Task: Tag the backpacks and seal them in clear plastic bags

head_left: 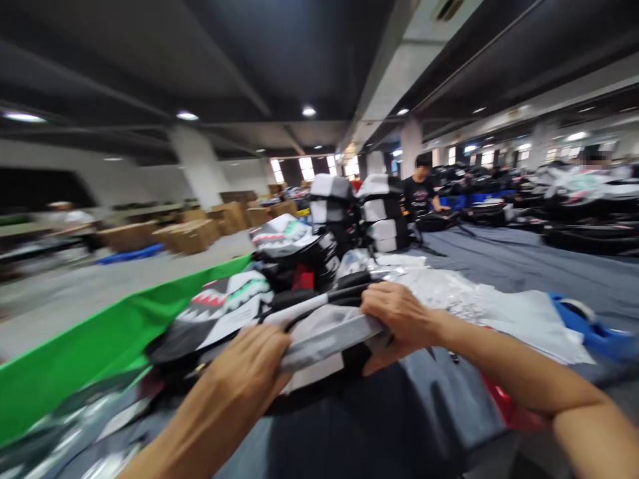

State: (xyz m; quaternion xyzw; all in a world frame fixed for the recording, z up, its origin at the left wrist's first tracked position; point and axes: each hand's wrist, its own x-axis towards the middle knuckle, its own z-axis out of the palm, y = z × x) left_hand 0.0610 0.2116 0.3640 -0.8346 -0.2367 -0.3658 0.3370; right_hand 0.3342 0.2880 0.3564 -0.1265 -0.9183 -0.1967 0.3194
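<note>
In the head view, a black, white and grey bag (319,341) is held up above the table between my two hands. My left hand (249,362) is closed around the left end of its grey edge. At the right end, my right hand (394,322) grips the same edge, thumb underneath and fingers over the top. A black strap or rim runs along the bag's far side. Just beyond it on the left lies a bag with a red, white and green jagged print (234,296). Motion blur hides finer details.
Stacked black-and-white bags (382,216) stand farther back. White sheets and clear plastic (449,293) lie right of centre, near a blue tape dispenser (589,326). Green sheeting (124,332) borders the left side. Cardboard boxes (192,236) sit on the floor; a person (422,189) is across the table.
</note>
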